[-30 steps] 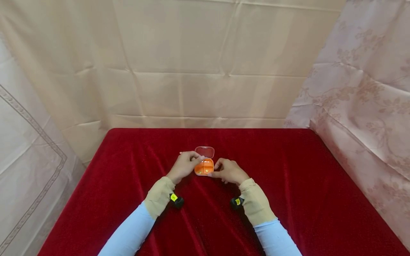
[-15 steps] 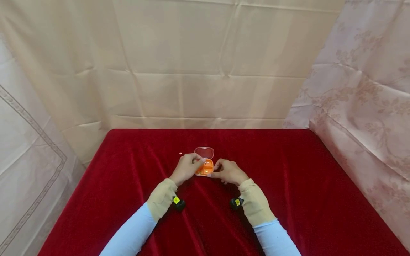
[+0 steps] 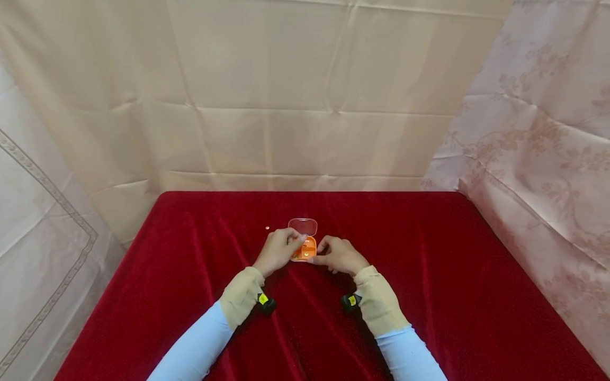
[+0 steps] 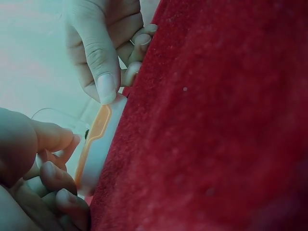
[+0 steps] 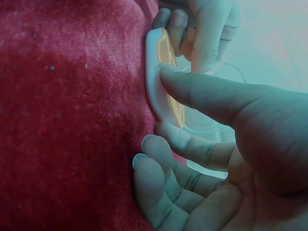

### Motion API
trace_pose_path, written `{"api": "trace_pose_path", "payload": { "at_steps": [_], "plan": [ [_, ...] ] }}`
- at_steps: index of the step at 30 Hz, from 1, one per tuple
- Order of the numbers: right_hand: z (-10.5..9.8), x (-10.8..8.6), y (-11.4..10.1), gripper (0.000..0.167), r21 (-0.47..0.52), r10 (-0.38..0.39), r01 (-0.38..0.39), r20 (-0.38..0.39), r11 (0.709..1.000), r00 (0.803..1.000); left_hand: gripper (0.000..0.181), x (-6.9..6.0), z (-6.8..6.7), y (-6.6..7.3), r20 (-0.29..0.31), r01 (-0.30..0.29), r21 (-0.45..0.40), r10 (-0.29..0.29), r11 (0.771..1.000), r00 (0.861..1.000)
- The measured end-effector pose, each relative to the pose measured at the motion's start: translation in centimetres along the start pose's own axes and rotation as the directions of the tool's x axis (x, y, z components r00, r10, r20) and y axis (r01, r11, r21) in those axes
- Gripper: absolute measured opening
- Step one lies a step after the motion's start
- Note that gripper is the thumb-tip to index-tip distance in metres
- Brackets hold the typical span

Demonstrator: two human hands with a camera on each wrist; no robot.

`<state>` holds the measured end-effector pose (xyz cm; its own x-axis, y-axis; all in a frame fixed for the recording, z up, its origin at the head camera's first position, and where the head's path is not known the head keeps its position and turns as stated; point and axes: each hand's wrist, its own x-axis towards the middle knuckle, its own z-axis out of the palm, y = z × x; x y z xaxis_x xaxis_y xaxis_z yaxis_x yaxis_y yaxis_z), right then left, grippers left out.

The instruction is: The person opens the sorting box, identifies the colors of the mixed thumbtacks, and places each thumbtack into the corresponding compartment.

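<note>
An orange pill box (image 3: 309,248) with a white base lies on the red cloth, its clear lid (image 3: 303,227) raised at the back. My right hand (image 3: 340,254) steadies it, thumb on the front edge and index finger at the right side. Over the left compartments is my left hand (image 3: 277,247), thumb and index fingertips brought together. At those fingertips the left wrist view shows a small dark piece (image 4: 87,134), apparently pinched; its kind is unclear. A small yellowish pill (image 3: 306,254) sits in the front right compartment. The left hand hides part of the box.
A small pale pill (image 3: 267,228) lies on the red velvet tablecloth (image 3: 391,227), left of the lid. Beige cloth (image 3: 286,90) hangs behind the table, with light drapes at both sides.
My left hand has shifted slightly right and down over the box, covering its left compartments and uncovering the pale pill on the cloth. My right hand has kept its hold.
</note>
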<state>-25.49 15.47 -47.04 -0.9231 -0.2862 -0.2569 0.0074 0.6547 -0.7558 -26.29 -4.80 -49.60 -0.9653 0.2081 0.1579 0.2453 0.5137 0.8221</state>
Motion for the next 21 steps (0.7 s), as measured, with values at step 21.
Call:
{"api": "trace_pose_path", "payload": {
  "at_steps": [21],
  "plan": [
    [0.1,0.0,0.3,0.03,0.018,-0.007,0.007,-0.005,1.0,1.0,0.029,0.6,-8.0,-2.6,-0.011,0.212,-0.109,-0.214,0.971,0.977]
  ]
}}
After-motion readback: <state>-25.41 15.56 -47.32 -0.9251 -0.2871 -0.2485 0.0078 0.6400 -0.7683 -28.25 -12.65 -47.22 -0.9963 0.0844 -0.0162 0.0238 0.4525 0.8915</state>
